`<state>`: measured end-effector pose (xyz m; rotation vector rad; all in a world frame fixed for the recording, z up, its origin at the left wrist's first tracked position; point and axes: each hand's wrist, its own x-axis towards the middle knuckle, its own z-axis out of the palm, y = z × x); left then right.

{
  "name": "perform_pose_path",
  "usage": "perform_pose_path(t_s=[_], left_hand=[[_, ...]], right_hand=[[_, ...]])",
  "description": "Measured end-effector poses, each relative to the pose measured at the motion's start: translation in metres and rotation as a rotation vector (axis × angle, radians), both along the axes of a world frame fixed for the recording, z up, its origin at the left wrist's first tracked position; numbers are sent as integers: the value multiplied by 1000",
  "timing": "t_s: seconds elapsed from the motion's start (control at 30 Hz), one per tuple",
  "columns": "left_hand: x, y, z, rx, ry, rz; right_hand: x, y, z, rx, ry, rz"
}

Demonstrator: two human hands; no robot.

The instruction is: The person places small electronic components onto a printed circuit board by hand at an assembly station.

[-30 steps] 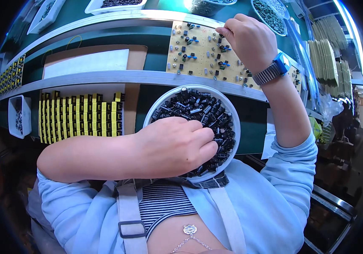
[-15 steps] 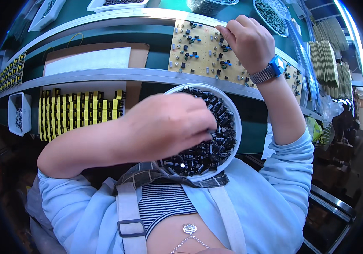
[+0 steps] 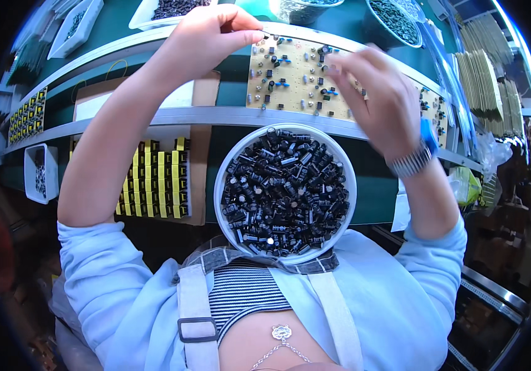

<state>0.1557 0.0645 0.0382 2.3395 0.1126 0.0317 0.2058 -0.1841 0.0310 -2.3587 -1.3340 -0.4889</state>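
While over board (image 3: 296, 77): both hands.

Electronics assy line: conveyor rails (image 3: 154, 116), circuit board (image 3: 296, 80), bowl of capacitors (image 3: 228, 167), parts bins (image 3: 33, 176).

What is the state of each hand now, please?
Left hand: fingers pinched shut above the circuit board; what they hold cannot be told.
Right hand: blurred over the board; grip cannot be told.

left hand (image 3: 207, 37) pinched above circuit board (image 3: 296, 77) | right hand (image 3: 380, 102) over it | bowl of capacitors (image 3: 285, 191) below
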Motion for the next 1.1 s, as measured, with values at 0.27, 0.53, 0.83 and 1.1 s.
perform_pose_path(t_s=[0.27,0.53,0.83,1.1], left_hand=[[42,23,-14,113,0,-173],[47,21,-18,40,-27,-271],[43,16,-15,272,-223,-419],[45,19,-33,331,-343,-436]], right_hand=[[-86,-19,8,-275,342,389],[-83,-21,-2,-247,352,446],[-80,-22,-3,184,600,397],[-48,-24,3,351,853,219]])
